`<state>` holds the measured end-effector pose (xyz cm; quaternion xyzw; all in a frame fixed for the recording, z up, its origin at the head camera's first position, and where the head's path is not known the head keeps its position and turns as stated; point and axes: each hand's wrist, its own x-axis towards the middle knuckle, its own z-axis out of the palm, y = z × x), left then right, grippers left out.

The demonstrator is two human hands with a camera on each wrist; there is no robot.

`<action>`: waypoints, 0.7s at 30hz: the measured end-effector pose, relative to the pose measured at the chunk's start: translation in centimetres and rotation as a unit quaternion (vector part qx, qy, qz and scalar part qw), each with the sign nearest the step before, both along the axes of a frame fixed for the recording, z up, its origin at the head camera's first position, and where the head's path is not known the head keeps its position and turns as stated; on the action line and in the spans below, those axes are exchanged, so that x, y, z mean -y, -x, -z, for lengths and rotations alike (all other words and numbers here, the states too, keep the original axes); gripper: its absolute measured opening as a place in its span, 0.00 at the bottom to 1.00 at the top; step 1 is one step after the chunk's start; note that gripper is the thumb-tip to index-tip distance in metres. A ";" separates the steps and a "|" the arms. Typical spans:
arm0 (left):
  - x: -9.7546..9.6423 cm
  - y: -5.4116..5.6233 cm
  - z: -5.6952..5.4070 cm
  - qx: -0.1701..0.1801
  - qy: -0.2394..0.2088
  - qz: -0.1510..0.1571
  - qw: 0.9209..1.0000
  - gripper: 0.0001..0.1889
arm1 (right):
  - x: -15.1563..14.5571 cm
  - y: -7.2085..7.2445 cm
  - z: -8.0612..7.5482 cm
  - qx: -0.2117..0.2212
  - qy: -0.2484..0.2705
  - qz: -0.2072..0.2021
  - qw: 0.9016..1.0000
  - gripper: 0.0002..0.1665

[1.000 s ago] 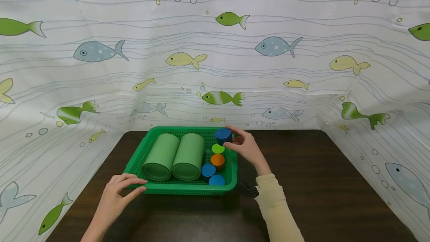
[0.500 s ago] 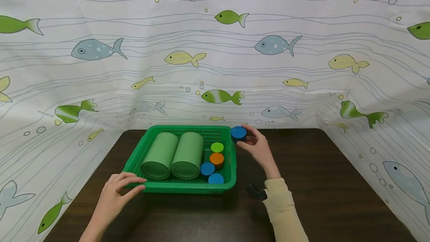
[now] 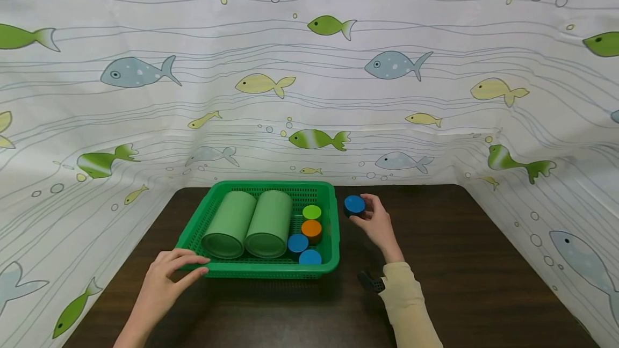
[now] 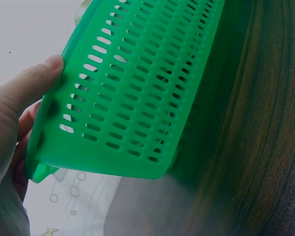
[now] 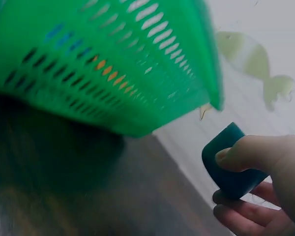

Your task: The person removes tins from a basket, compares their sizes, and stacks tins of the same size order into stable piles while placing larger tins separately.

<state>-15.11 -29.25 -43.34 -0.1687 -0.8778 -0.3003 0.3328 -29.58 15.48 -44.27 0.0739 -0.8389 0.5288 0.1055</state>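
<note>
My right hand (image 3: 378, 225) pinches a short blue cylinder (image 3: 355, 205) between thumb and fingers, just right of the green plastic basket (image 3: 271, 270). In the right wrist view, the thumb lies across the side of this blue cylinder (image 5: 221, 157), with fingers beneath it. The left hand (image 3: 166, 278) holds the basket's front left rim, its thumb over the edge in the left wrist view and the other fingers partly hidden behind. Inside the basket lie two large pale green cylinders (image 3: 268, 222). Beside them stand a lime cylinder (image 3: 311, 212), an orange cylinder (image 3: 311, 231) and two blue cylinders (image 3: 297, 243).
The basket stands on a dark wooden table (image 3: 459, 262). A white fish-patterned curtain (image 3: 309, 95) encloses the back and both sides. Beside the right cuff, a small black device (image 3: 371, 282) shows.
My right hand has lifted the blue cylinder out of the basket's back right corner, carried it right over the rim and lowered it outside. The left hand stays at the rim.
</note>
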 end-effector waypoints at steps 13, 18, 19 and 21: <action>0.0 0.0 -0.1 0.004 -0.002 0.003 1.000 0.20 | -1.3 -0.6 2.5 0.059 -0.105 -0.031 0.992 0.35; 0.0 0.0 -0.2 0.005 0.001 0.003 1.000 0.20 | -1.6 -1.2 2.4 0.068 -0.112 -0.053 0.990 0.34; 0.0 0.0 -0.2 0.006 0.002 0.003 1.000 0.19 | -1.6 -1.2 2.4 0.070 -0.114 -0.056 0.989 0.34; 0.0 0.0 -0.1 0.006 0.003 0.003 1.000 0.19 | -1.8 -1.5 2.4 0.074 -0.119 -0.062 0.988 0.34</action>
